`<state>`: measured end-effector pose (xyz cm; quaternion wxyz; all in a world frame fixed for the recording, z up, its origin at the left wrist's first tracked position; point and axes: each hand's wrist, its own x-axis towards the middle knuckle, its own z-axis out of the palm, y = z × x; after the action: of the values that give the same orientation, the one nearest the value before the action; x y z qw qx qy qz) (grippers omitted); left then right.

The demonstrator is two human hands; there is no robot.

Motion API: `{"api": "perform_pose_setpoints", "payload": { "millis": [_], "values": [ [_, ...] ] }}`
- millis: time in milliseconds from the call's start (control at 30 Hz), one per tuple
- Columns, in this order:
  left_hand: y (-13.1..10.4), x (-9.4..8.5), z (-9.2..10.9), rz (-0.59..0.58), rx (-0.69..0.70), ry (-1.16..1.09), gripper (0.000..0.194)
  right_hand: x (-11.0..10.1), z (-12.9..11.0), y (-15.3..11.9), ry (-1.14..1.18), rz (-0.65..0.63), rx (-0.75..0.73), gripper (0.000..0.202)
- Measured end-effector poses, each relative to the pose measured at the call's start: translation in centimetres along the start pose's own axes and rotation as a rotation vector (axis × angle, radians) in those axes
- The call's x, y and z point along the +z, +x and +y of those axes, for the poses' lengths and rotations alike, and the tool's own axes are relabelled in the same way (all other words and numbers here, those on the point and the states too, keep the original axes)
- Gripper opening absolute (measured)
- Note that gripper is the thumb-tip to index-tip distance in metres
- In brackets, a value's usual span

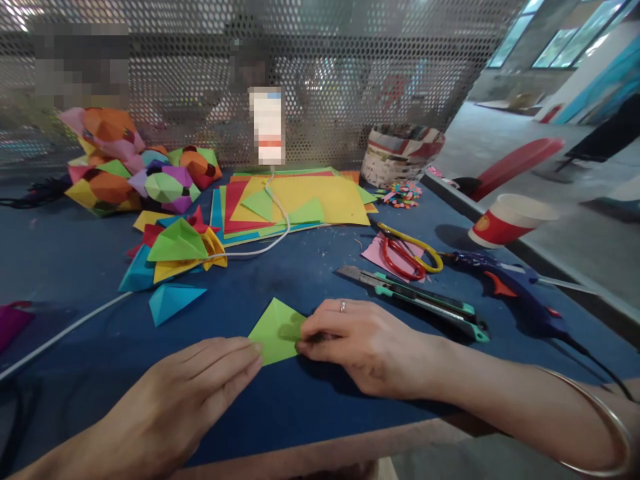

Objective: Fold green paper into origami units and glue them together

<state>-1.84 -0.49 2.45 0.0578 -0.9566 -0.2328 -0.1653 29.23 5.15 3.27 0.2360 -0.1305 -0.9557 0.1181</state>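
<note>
A folded piece of green paper point(277, 337) lies on the blue tabletop in front of me. My left hand point(200, 383) has its fingers together, with the tips pressing the paper's left corner. At its right edge, my right hand point(363, 343) pinches the sheet between curled fingers and thumb. A utility knife point(415, 300) rests just beyond my right hand, its blade end toward the left. Scissors point(407, 250) with red and yellow handles lie behind the knife on pink paper point(373, 250). Left of the green sheet sits a blue folded paper piece point(175, 301).
Folded paper pieces point(177, 243) are heaped at left, near colourful paper balls point(163, 187). Coloured sheets point(310, 200) lie behind, crossed by a white cable point(250, 253). A glue gun point(520, 287), paper cup point(510, 220) and woven basket point(395, 160) stand right. A perforated metal screen point(320, 120) rises behind.
</note>
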Motion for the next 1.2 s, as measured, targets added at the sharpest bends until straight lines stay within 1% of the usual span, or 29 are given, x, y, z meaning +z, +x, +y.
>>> {"api": "perform_pose_setpoints", "payload": {
  "millis": [67, 133, 200, 300, 333, 400, 467, 533, 600, 633, 700, 767, 800, 833, 900, 967, 1067, 1133, 1200],
  "values": [
    [-1.4, -0.1, 0.0, 0.015, 0.047, 0.101, 0.047, 0.1, 0.0, 0.0, -0.008, 0.014, -0.005, 0.034],
    [-2.5, -0.4, 0.0, 0.008, 0.025, 0.161, 0.043, 0.2, 0.1, 0.0, -0.014, 0.029, -0.01, 0.034],
    [-3.4, -0.9, 0.1, -0.033, 0.018, 0.186, 0.047, 0.4, 0.1, -0.1, -0.012, 0.04, -0.014, 0.034],
    [-4.4, -1.5, 0.3, -0.087, 0.022, 0.21, 0.061, 0.5, 0.1, -0.2, 0.0, 0.044, -0.011, 0.034],
    [-4.6, -1.6, 0.3, -0.09, 0.017, 0.215, 0.063, 0.5, 0.1, -0.3, 0.004, 0.044, -0.011, 0.034],
    [-4.8, -1.8, 0.4, -0.088, 0.004, 0.228, 0.061, 0.6, 0.0, -0.3, 0.015, 0.04, -0.014, 0.034],
    [-4.5, -2.0, 0.3, -0.061, 0.019, 0.237, 0.056, 0.6, 0.0, -0.3, 0.013, 0.032, -0.012, 0.034],
    [-3.7, -2.2, 0.3, -0.045, 0.02, 0.2, 0.054, 0.5, 0.0, -0.2, -0.003, 0.023, -0.01, 0.033],
    [-2.3, -2.5, 0.3, -0.024, -0.07, 0.081, 0.049, 0.5, 0.1, -0.2, -0.02, 0.019, -0.014, 0.033],
    [-1.4, -2.6, 0.2, 0.004, -0.182, -0.013, 0.045, 0.5, 0.1, -0.2, -0.024, 0.018, -0.019, 0.033],
    [0.7, -2.7, 0.0, 0.117, -0.408, -0.146, 0.036, 0.6, 0.1, -0.2, -0.031, 0.023, -0.031, 0.033],
    [3.0, -2.5, -0.5, 0.075, -0.623, -0.296, 0.022, 0.6, 0.2, -0.2, -0.038, 0.032, -0.039, 0.033],
    [4.1, -2.3, -0.9, 0.03, -0.744, -0.414, 0.025, 0.6, 0.1, -0.2, -0.043, 0.036, -0.041, 0.032],
    [5.1, -2.1, -1.4, -0.033, -0.838, -0.54, 0.034, 0.6, 0.1, -0.2, -0.046, 0.039, -0.042, 0.032],
    [6.7, -1.6, -2.4, -0.065, -0.867, -0.621, 0.044, 0.5, 0.1, -0.2, -0.05, 0.031, -0.042, 0.033],
    [7.7, -1.2, -3.2, -0.09, -0.863, -0.694, 0.045, 0.3, 0.0, -0.1, -0.054, 0.016, -0.038, 0.034],
    [8.2, -0.8, -3.8, -0.117, -0.856, -0.789, 0.042, 0.1, 0.0, -0.1, -0.056, -0.008, -0.027, 0.037],
    [8.2, -0.9, -3.7, -0.119, -0.848, -0.819, 0.037, 0.2, 0.0, -0.2, -0.055, -0.022, -0.021, 0.037],
    [8.1, -1.0, -3.4, -0.11, -0.829, -0.822, 0.029, 0.2, -0.1, -0.2, -0.048, -0.018, -0.025, 0.036]
  ]
}}
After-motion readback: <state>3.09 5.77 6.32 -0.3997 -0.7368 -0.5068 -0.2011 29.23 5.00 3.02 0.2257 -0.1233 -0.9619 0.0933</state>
